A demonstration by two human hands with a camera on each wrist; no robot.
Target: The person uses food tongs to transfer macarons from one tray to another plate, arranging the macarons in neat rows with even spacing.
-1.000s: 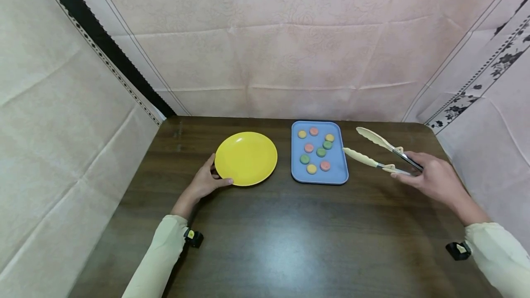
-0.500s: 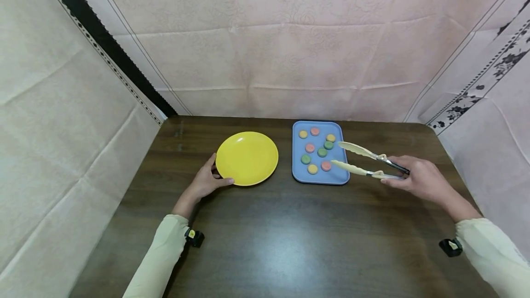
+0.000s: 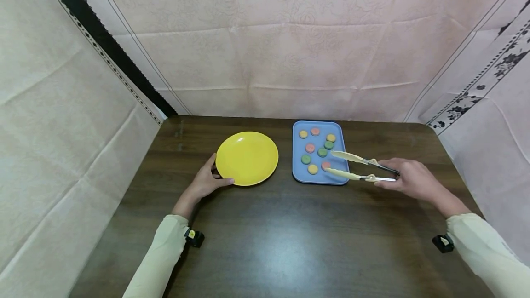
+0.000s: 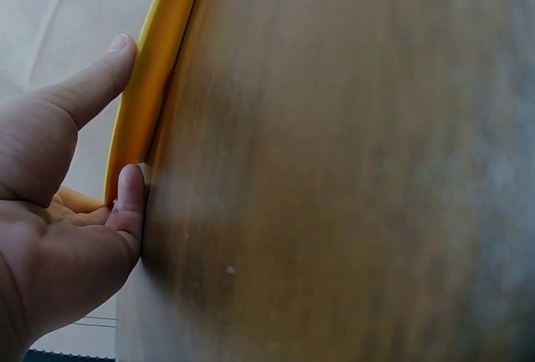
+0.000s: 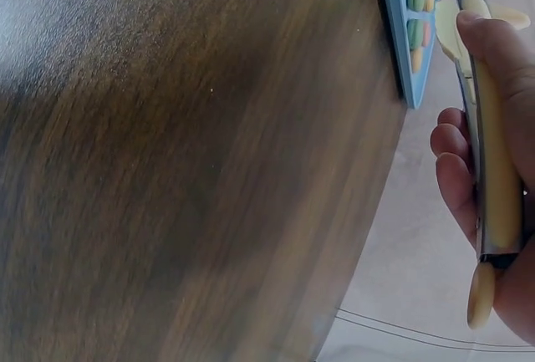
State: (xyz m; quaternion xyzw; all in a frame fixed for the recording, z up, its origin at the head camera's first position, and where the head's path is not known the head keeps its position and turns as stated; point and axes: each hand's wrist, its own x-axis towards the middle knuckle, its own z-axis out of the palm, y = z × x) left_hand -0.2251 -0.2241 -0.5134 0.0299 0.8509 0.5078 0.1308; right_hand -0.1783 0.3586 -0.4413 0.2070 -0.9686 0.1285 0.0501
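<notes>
Tongs point(image 3: 357, 167) in right hand point(image 3: 411, 180), fingers curled round the handle end, arms spread apart. Tips sit over the near right part of the blue tray point(image 3: 298, 174), either side of a pink cookie point(image 3: 325, 165); contact can't be told. Tray lies toward the desk's point(image 3: 265, 238) far edge, right of centre, holding small round cookies in pink, yellow and green. Left hand point(image 3: 204, 180) rests on the desk, thumb and fingers pinching the near left rim of the yellow plate point(image 3: 246, 157), just left of the tray.
</notes>
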